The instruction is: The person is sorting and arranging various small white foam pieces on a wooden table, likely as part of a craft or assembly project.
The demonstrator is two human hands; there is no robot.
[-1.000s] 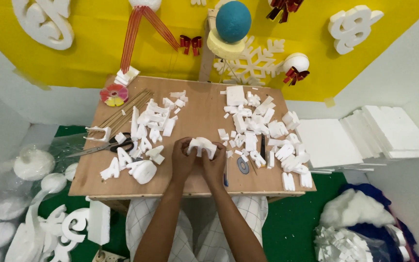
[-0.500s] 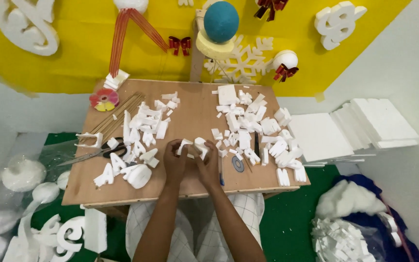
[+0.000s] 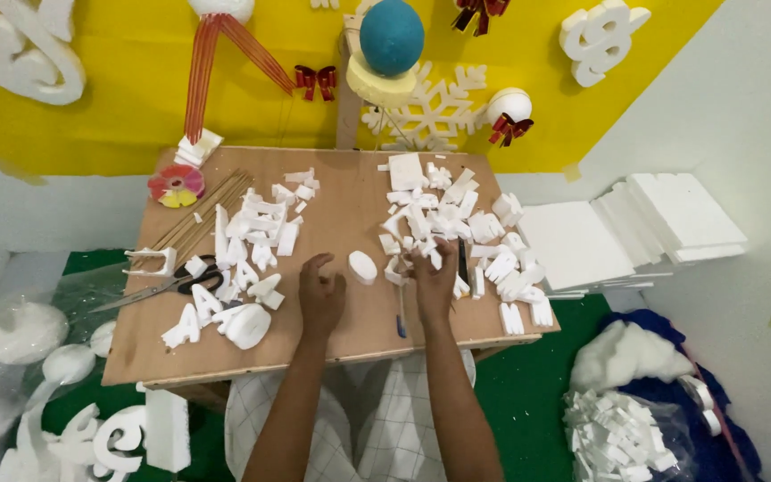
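Foam oval piece [image 3: 362, 267] lies between my hands; left hand [image 3: 321, 295] hovers half-curled, right hand [image 3: 435, 277] fingers spread on foam scraps [image 3: 443, 223]

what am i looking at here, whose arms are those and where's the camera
The camera sits on a person's head and looks down, so the two bare arms are that person's own. They work at a wooden board used as a table. The left hand lies open beside a small oval foam piece, holding nothing. The right hand reaches into a pile of white foam cut-outs; whether it grips one is unclear. Another foam pile, scissors and wooden sticks lie to the left.
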